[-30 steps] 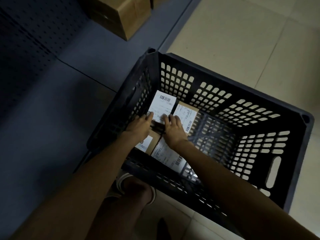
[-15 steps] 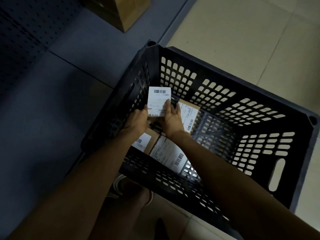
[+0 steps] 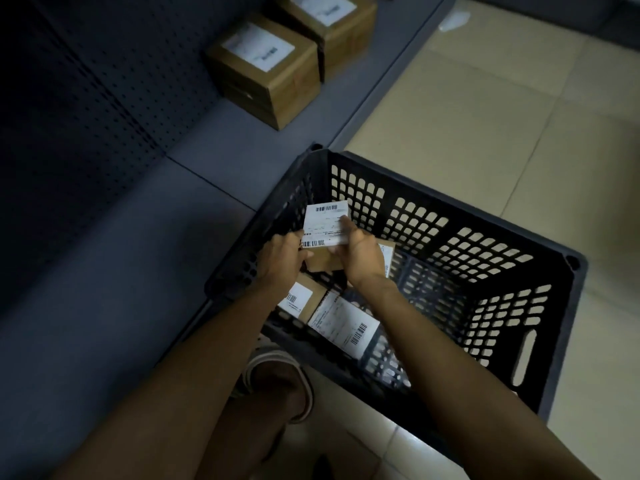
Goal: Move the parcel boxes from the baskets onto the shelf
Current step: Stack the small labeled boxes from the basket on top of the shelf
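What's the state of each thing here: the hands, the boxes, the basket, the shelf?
Left hand: grips the lifted parcel's left side.
Right hand: grips its right side.
Lifted parcel: raised inside the basket, label up.
Basket: on the floor, parcels inside.
Parcels in basket: lying at the bottom.
Shelf: holds two boxes.

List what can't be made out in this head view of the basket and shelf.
1. Label text on the held parcel box: too small and blurred.
2. Boxes left in the basket: partly hidden by the left hand, right hand and forearms, so no count.
3. Far shelf box: cut off by the top edge.
4. Shelf back panel: too dark for detail.
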